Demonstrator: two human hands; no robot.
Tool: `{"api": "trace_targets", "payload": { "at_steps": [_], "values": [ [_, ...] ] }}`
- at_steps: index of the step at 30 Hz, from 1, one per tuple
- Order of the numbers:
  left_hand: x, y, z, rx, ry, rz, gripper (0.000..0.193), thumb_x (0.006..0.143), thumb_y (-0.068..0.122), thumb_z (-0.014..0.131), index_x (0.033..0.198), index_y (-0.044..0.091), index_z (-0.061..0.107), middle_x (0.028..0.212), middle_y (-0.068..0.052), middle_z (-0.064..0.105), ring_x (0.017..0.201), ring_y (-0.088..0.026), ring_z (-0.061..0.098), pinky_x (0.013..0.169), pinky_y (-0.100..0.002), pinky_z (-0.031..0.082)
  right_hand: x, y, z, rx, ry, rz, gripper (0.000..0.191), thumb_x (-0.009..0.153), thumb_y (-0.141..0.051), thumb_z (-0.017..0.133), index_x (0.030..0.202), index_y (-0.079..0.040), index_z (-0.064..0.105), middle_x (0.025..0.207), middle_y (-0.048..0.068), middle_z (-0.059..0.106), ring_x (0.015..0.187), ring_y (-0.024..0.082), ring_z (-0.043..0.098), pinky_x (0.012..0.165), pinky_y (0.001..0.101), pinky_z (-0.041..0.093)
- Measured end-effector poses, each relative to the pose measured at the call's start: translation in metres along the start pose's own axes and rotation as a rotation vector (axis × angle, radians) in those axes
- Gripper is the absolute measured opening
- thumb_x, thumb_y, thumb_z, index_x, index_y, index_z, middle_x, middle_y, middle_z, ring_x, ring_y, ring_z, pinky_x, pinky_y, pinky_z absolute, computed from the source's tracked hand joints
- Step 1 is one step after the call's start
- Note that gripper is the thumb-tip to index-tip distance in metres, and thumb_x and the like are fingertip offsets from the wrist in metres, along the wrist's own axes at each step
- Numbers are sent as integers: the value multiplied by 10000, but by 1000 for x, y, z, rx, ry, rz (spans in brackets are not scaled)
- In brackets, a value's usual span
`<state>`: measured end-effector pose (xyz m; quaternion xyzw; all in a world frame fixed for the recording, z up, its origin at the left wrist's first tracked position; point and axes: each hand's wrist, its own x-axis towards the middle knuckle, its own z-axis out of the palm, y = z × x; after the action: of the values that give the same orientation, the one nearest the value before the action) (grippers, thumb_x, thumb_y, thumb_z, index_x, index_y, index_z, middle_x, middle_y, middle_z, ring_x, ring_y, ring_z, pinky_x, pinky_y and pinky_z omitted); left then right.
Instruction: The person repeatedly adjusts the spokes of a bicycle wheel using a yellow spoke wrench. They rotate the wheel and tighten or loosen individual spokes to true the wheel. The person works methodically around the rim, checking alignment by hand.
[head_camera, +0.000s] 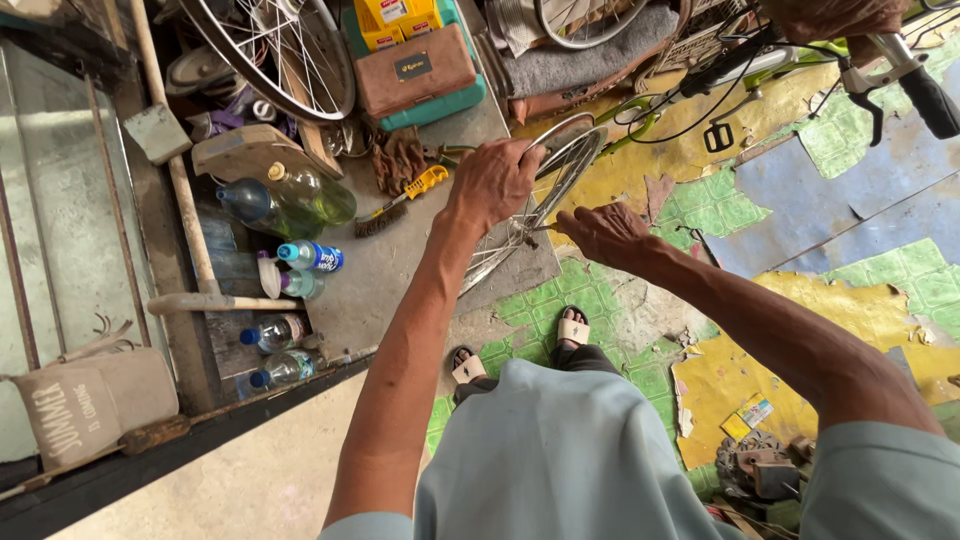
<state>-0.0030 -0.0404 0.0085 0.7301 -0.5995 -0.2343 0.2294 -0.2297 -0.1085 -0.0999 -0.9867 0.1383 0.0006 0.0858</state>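
Two hands on a bike wheel

Left hand (493, 183) gripping the far rim of the bike wheel (540, 205), upright on the floor (800, 200). Right hand (603, 232) loose, fingers spread, touching its right side. Brush (400, 203) and bottles (290, 195) lying left.

Shiny metal wheel rim (560, 165), peeling painted floor (850, 200)

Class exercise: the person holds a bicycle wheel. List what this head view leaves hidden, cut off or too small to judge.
- Left hand grips the wheel rim; the fingers curl behind it, hidden.
- Right hand: what it touches is unclear, since its palm faces away.
- Wheel's lower part: hidden behind the left forearm.
- Second wheel: cut off by the top edge.
- Bicycle handlebar: cut off at the top right corner.
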Motion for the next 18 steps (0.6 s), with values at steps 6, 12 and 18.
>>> {"api": "trace_targets", "payload": {
  "at_steps": [6, 12, 18],
  "values": [
    [4, 1, 5, 13, 51, 41, 532, 1052, 450, 367, 894, 75, 709, 926, -210, 736, 834, -400, 710, 826, -528, 524, -2, -5, -3, -16, 66, -7, 100, 974, -178, 578, 1061, -134, 558, 715, 86, 583, 528, 275, 592, 413, 437, 417],
    [8, 4, 12, 12, 47, 22, 512, 1028, 443, 383, 885, 83, 719, 893, -197, 741, 800, -380, 717, 791, -526, 528, -4, -13, -7, -65, -105, 88, 102, 1028, -191, 555, 1038, -90, 546, 697, 85, 576, 483, 253, 579, 413, 431, 426],
    [8, 3, 9, -26, 35, -19, 515, 1031, 430, 355, 894, 87, 715, 850, -183, 746, 759, -359, 733, 758, -506, 559, -11, -29, -13, 78, 34, 141, 163, 1017, -221, 570, 1049, -62, 550, 640, 116, 595, 408, 272, 510, 363, 451, 391]
  ]
}}
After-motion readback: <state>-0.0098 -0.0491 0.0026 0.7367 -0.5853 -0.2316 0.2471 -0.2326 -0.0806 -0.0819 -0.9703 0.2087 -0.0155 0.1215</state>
